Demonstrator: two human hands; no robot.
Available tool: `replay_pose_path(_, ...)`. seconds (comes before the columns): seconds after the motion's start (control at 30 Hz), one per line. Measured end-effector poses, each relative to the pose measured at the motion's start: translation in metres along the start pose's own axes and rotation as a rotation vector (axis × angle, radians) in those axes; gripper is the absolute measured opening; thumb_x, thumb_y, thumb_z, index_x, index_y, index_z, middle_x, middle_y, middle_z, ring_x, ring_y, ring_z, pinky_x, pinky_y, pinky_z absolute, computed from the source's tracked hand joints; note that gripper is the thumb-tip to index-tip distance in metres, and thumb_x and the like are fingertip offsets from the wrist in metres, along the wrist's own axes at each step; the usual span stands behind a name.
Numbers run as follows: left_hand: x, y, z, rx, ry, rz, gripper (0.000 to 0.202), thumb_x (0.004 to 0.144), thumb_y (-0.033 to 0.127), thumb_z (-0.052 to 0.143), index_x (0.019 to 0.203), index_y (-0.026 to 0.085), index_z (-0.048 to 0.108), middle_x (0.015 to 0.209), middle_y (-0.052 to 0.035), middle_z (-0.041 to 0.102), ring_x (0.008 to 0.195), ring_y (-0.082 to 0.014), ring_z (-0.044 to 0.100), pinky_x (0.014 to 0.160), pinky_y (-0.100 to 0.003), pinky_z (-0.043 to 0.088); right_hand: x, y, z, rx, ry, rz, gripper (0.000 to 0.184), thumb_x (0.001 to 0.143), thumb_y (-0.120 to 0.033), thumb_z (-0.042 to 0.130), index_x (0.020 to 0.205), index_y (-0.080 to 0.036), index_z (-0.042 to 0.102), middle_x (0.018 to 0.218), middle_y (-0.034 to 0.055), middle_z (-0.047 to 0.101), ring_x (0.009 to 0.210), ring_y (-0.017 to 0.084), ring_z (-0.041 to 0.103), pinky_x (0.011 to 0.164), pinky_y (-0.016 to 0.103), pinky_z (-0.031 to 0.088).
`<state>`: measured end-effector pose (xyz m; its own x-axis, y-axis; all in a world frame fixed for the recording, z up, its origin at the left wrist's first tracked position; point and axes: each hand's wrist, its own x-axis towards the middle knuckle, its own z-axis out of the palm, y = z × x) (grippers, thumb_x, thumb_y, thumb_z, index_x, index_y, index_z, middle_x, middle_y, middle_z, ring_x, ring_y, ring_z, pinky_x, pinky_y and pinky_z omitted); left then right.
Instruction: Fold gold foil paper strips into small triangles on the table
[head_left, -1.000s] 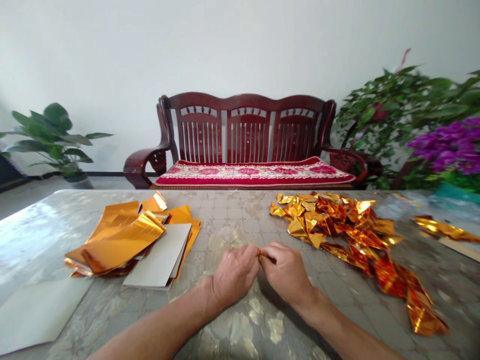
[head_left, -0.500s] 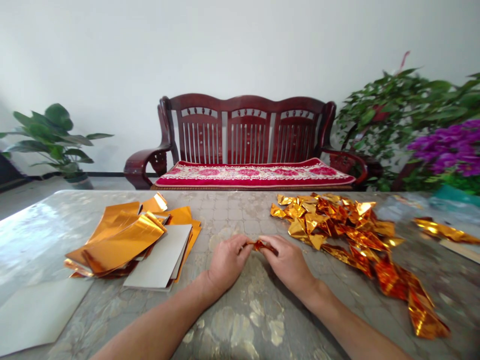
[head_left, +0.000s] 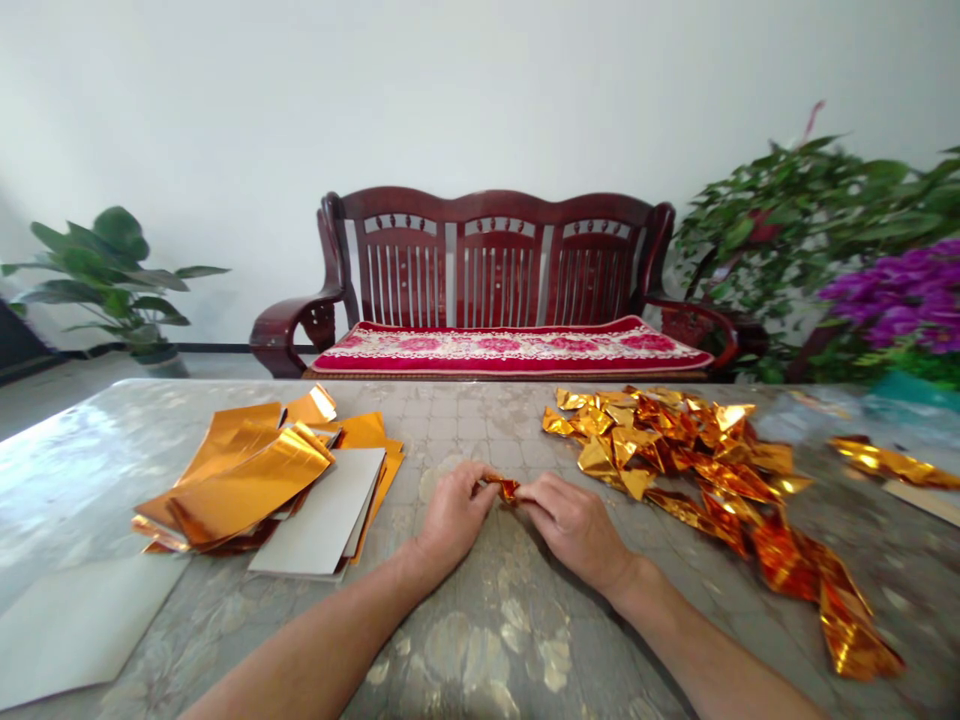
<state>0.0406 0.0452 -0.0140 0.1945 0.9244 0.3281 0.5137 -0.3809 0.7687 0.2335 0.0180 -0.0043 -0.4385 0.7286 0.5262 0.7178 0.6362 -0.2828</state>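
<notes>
My left hand (head_left: pixel 454 515) and my right hand (head_left: pixel 573 530) meet above the marble tabletop, pinching a small folded piece of gold foil (head_left: pixel 508 490) between them. Its folds are partly hidden by my fingers. To the right lies a heap of crumpled and folded gold foil pieces (head_left: pixel 675 450), a little beyond my right hand and not touching it. To the left sits a stack of flat gold foil sheets (head_left: pixel 247 480), with grey card (head_left: pixel 319 510) among them.
A further gold foil strip (head_left: pixel 889 462) lies at the far right. A pale card sheet (head_left: pixel 82 630) rests at the near left. Beyond the table's far edge stand a dark wooden bench (head_left: pixel 495 270) with a red cushion, and potted plants on both sides.
The foil piece looks smaller and more tightly folded. Both hands have moved slightly left, and the fingers are working closer around it.
</notes>
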Motion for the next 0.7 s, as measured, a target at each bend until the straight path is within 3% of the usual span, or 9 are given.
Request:
replay_pose_path(0.13,-0.004,0.001,-0.007,0.104,0.02,0.198,0.02,0.085,0.009,0.057,0.099,0.022,0.064,0.093,-0.0008,0.067,0.089,-0.0159,0.061,0.081,-0.027,0.047,-0.001,0.001,0.002,0.029,0.003,0.015,0.012,0.095,-0.02,0.055,0.099,-0.022,0.067,0.087,0.0036,0.066,0.079,0.017,0.064,0.072,0.025,0.047)
replay_pose_path(0.3,-0.005,0.002,-0.013,0.164,-0.09,0.401,0.02,0.094,0.013,0.047,0.099,0.023,0.064,0.098,-0.0029,0.064,0.093,-0.0159,0.06,0.083,-0.027,0.047,0.0,0.002,0.003,0.073,0.001,0.036,0.013,0.094,-0.017,0.055,0.099,-0.022,0.067,0.086,0.0031,0.065,0.08,0.016,0.064,0.072,0.025,0.048)
replay_pose_path(0.5,-0.002,-0.005,-0.011,0.124,-0.115,0.381,0.022,0.095,0.012,0.044,0.095,0.022,0.064,0.098,-0.003,0.062,0.092,-0.0145,0.06,0.082,-0.025,0.048,0.001,0.003,0.001,0.085,-0.007,0.041,0.013,0.091,-0.017,0.059,0.097,-0.023,0.068,0.086,0.0023,0.066,0.079,0.015,0.064,0.072,0.024,0.048)
replay_pose_path(0.7,-0.002,-0.011,-0.008,0.138,-0.103,0.321,0.024,0.087,0.003,0.046,0.084,0.021,0.062,0.089,-0.0016,0.062,0.086,-0.0146,0.059,0.077,-0.024,0.046,0.001,0.004,-0.001,0.072,-0.016,-0.03,0.01,0.091,-0.018,0.059,0.091,-0.023,0.068,0.084,0.0026,0.065,0.079,0.015,0.063,0.069,0.023,0.046)
